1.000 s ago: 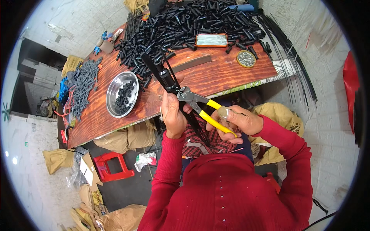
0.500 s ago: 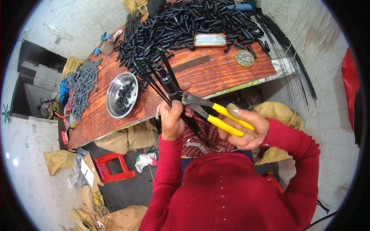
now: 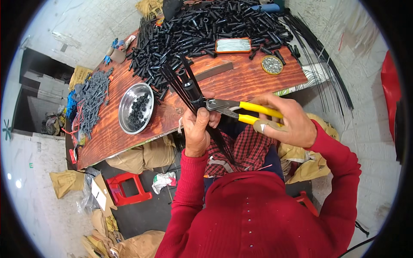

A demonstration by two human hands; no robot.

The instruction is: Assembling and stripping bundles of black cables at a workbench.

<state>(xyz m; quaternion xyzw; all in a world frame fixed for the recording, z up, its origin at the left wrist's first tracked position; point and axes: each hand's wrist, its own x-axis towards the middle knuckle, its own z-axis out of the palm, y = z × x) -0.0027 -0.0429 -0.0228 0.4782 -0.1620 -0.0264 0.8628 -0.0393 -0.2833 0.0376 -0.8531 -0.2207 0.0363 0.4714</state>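
Observation:
My left hand (image 3: 197,131) is closed around a black tubular fitting (image 3: 192,91) with several long thin black rods (image 3: 174,84) beside it. The rods stick out above and below the fist. In my right hand (image 3: 293,120) is a pair of pliers with yellow handles (image 3: 260,109) and dark jaws. Its jaws sit against the lower end of the fitting, just above my left thumb. What lies between the jaw tips is too small to tell. A pale wrap covers my right thumb.
A wooden table (image 3: 109,137) bears a heap of black tubes (image 3: 206,30), a pile of grey parts (image 3: 92,99), a steel bowl (image 3: 123,109) of small black rings, an orange-rimmed tray (image 3: 233,45) and a round yellow-rimmed dish (image 3: 272,65). A red stool (image 3: 133,198) stands below left.
My right hand has turned, with its back now facing up, and the pliers have swung to a more level angle. The left hand and fitting have shifted slightly right.

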